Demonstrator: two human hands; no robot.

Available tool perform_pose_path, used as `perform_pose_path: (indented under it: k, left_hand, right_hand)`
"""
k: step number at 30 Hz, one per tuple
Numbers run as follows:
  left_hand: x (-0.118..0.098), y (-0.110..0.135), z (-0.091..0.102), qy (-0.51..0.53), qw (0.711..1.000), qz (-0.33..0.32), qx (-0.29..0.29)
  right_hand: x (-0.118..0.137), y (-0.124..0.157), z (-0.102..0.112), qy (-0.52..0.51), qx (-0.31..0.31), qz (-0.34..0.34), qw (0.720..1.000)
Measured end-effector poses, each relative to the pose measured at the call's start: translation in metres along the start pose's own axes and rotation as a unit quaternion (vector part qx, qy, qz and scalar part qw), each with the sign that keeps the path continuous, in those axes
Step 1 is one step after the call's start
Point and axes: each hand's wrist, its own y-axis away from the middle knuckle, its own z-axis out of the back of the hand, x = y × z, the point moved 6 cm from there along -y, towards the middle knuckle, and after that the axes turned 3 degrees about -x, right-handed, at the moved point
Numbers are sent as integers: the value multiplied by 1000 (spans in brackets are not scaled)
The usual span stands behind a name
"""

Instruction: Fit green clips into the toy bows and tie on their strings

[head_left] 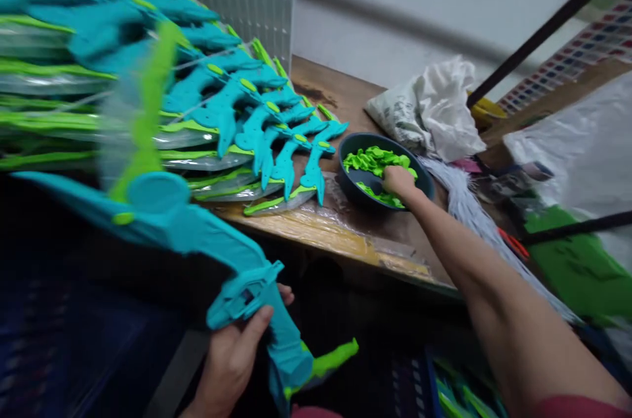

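Note:
My left hand is closed around the grip of a turquoise toy bow with bright green limb parts. The bow is held tilted in front of the table, its upper end at the left and its lower end near the bottom of the view. My right hand reaches into a dark round bowl on the table. Its fingers are curled down among small bright green plastic pieces; whatever they pinch is hidden.
Many similar toy bows lie stacked on the table at the left. Behind the bowl is a white plastic sack. A bundle of pale grey cords lies to the right, near a green bag and dark metal bars.

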Motion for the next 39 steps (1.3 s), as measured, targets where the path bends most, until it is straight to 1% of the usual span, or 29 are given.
perform_pose_path:
  k: [2,3,4,6,7,8,9,10,11,12,13,14,15,17,20,23,25,27,29,31,33,37,39]
  left_hand:
    - [4,9,-9,6,1000,6,29]
    - [6,13,-12,-1,999,-1,42]
    - [7,18,-16,-9,999,-11,51]
    - [12,28,-22,4,997,-29,69]
    - [15,33,-26,27,996,-34,79]
    - [18,37,-29,54,994,-35,86]
    - [20,41,-32,74,992,-33,93]
    - [22,44,-34,83,991,-31,99]
    - [23,47,-36,81,991,-29,104]
    - [24,50,-39,71,991,-25,110]
    - [25,52,-41,61,991,-20,120]
    - [25,54,-43,54,989,-14,135]
    - [25,56,-46,49,987,-8,151]
    - [24,59,-51,45,982,5,182]
    - [24,61,-58,45,977,14,207]
    - [23,61,-64,46,979,8,198]
    - [22,61,-69,46,981,7,190]
    - [21,62,-73,42,981,9,188]
    - [19,63,-75,31,981,11,192]
    - [15,63,-76,15,979,8,202]
    - [9,63,-77,-3,977,2,215]
    - [-2,60,-76,-60,975,-18,213]
    - [-4,59,-77,-58,975,-14,215]
  right_hand:
    - [6,12,22,-49,-33,29,998]
    - [10,25,33,-70,-45,50,995]
    - [15,42,42,-106,-52,75,990]
    - [26,93,51,-229,-37,126,965]
    - [31,125,52,-356,-15,149,922]
    - [36,160,50,-480,20,156,863]
    - [41,195,45,-563,45,157,810]
    - [46,228,37,-613,72,155,772]
    - [50,258,29,-648,83,152,742]
    - [54,284,22,-671,81,158,720]
    - [57,304,15,-680,76,166,710]
    - [59,318,9,-680,63,178,708]
    - [59,327,4,-673,46,193,712]
    - [56,335,-2,-650,4,223,727]
    - [48,338,2,-591,-61,285,752]
    - [45,342,10,-525,-99,339,774]
    - [43,346,11,-493,-118,344,790]
    - [41,350,10,-464,-143,332,809]
    - [38,353,9,-445,-169,315,821]
    - [36,355,9,-436,-187,303,826]
    - [36,356,12,-430,-191,303,829]
    - [37,360,26,-405,-212,345,820]
    - [38,363,32,-388,-230,364,815]
